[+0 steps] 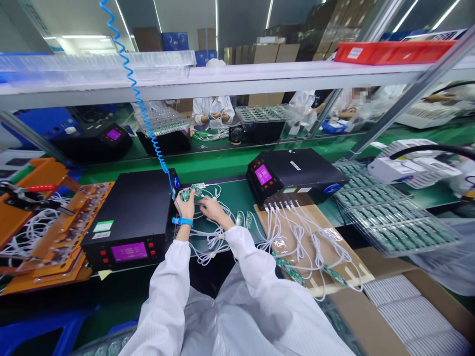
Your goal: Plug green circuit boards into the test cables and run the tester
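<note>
Item: green circuit boards, a small group, above the green bench mat between two black instrument boxes; we cannot tell how many.

Item: our left hand, fingers closed around the boards; blue wristband at the wrist, joined to a coiled blue cord that rises past the shelf.

Item: our right hand, fingers partly curled, beside the boards at a white cable end; we cannot tell whether it grips the cable.

Item: white cables, looped over the mat under and around our hands.

Item: two loose boards, lying on the mat, to the right of our right forearm.

Item: left instrument box, black, purple screen lit, near our left forearm.

Item: right instrument box, black, purple screen lit, a row of white leads at its near side running over a brown cardboard sheet, some ending at boards.

Item: orange fixture, far left, with white cables in it.

Item: clear trays of boards, right of the right instrument box.

Item: open carton, lower right, holding white pieces in rows.

Item: shelf, overhead, bearing a red bin at right.

Item: person in white, across the bench, hands at a cable.
</note>
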`<action>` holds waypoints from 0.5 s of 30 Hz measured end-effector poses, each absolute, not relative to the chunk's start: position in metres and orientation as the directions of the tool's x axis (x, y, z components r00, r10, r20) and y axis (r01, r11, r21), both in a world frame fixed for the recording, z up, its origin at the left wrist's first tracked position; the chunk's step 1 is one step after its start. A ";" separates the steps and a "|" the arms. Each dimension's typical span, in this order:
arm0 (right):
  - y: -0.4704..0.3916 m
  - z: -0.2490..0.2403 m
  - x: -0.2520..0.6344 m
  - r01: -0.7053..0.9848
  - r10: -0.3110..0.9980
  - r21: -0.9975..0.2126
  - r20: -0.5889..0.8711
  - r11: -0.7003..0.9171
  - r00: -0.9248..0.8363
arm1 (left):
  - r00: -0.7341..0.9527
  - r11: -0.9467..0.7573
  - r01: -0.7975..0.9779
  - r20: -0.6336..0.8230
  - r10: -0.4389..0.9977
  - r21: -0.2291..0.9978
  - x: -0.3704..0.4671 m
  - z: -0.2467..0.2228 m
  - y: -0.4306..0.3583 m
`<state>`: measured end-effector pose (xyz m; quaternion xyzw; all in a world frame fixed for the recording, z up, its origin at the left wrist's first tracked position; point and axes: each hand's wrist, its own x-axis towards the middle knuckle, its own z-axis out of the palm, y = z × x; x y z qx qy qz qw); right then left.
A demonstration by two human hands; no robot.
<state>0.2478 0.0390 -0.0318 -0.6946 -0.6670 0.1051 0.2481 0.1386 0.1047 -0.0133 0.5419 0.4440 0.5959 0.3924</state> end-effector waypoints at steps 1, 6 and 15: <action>0.034 -0.033 0.250 0.799 0.953 -0.601 0.244 0.003 0.180 | -0.108 -0.318 0.026 0.319 0.942 0.948 0.138 -0.012 0.104; 0.023 -0.030 0.248 0.176 0.831 -0.972 0.228 0.159 0.508 | -0.070 -0.356 0.056 0.359 0.931 0.933 0.143 -0.009 0.093; 0.032 -0.025 0.235 0.270 0.803 -0.933 0.345 0.237 0.486 | -0.066 -0.394 0.105 0.402 0.913 0.913 0.146 -0.008 0.082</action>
